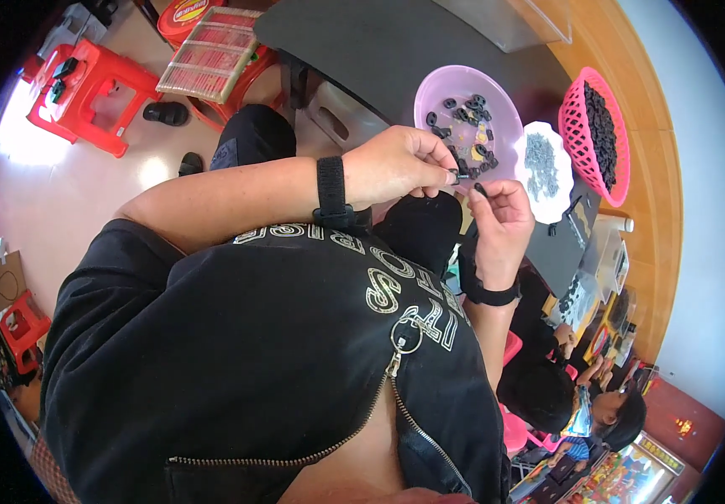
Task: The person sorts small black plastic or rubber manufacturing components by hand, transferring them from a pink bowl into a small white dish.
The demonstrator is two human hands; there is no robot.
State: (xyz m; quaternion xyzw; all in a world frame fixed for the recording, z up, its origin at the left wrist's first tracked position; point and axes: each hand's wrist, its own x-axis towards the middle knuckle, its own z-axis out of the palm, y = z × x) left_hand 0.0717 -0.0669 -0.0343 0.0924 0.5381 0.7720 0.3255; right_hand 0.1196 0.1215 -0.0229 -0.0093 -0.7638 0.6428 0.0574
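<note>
My left hand [404, 164] pinches a small black part [455, 177] between thumb and fingers, and a short shiny metal bit shows at its end. Close to its right, my right hand [504, 220] holds another small black piece [481, 191] between thumb and forefinger. A narrow gap separates the two pieces. Just beyond the hands, a lilac basin [424, 91] holds many small black parts, some ring-shaped, and a few yellowish bits. To its right, a white scalloped dish [562, 206] carries a heap of thin grey metal pieces [541, 164].
A pink lattice basket [575, 143] full of black pieces stands at the far right of the dark table [337, 50]. Red plastic stools [98, 92] stand at left, near a bamboo-slat seat [211, 55]. Another person [606, 407] sits at lower right beside a work table.
</note>
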